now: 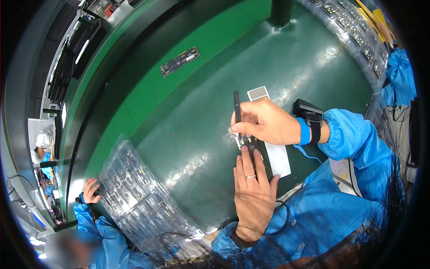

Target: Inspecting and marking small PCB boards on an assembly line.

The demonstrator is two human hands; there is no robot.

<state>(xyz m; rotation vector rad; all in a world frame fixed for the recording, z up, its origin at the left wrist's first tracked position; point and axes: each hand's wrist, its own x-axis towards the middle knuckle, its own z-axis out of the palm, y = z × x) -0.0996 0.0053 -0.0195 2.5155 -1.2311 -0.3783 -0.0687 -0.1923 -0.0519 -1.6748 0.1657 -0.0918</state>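
My left hand (pixel 253 193) lies flat on the green table, its fingertips pressing down a small dark circuit part (pixel 249 143). My right hand (pixel 264 122) holds a thin black pen-like tool (pixel 236 107) upright, with its lower end at that part. A white paper strip (pixel 277 158) lies under and beside the part. A blue wrist strap and a black band with a small black device (pixel 309 113) sit on my right wrist. Both sleeves are blue.
A clear plastic tray (pixel 139 193) of small parts lies at the left, with another person's hand (pixel 92 190) at its edge. More trays (pixel 354 31) line the far right, near a second person's blue sleeve (pixel 398 76). A dark strip board (pixel 180 61) lies on the green belt.
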